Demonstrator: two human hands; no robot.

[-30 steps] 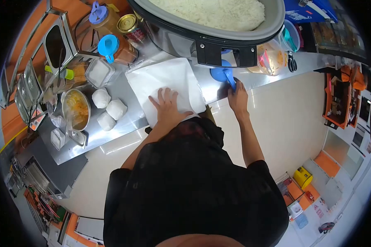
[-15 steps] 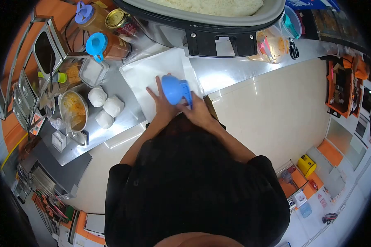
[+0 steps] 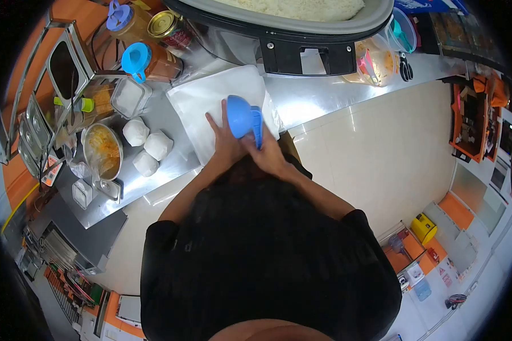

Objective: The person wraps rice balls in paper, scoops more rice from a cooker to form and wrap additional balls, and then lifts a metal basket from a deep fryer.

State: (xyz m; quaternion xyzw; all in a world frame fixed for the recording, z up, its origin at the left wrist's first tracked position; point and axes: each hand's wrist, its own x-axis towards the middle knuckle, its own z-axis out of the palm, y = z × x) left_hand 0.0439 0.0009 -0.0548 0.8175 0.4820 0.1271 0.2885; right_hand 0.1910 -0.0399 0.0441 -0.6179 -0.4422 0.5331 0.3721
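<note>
A blue scoop (image 3: 240, 116) with a rounded bowl is held by its handle in my right hand (image 3: 269, 154), above white paper sheets (image 3: 196, 96) on the steel counter. My left hand (image 3: 226, 142) lies on the sheets beside the scoop, its fingers spread, partly hidden behind the blue bowl. Three white wrapped bundles (image 3: 157, 146) sit to the left of the paper. Beyond the sheets stands a large cooker (image 3: 324, 25) filled with white rice (image 3: 301, 8).
A metal bowl of orange food (image 3: 102, 152) stands on the left of the counter (image 3: 176, 162), near a clear container (image 3: 131, 98). Lidded jugs (image 3: 159, 62) and a can (image 3: 164, 25) are behind. Black scissors (image 3: 405, 68) lie right of the cooker.
The scoop has turned slightly and shifted a little, with its handle more upright. My left hand's fingers show less spread around it, and my right hand has moved slightly toward my left hand.
</note>
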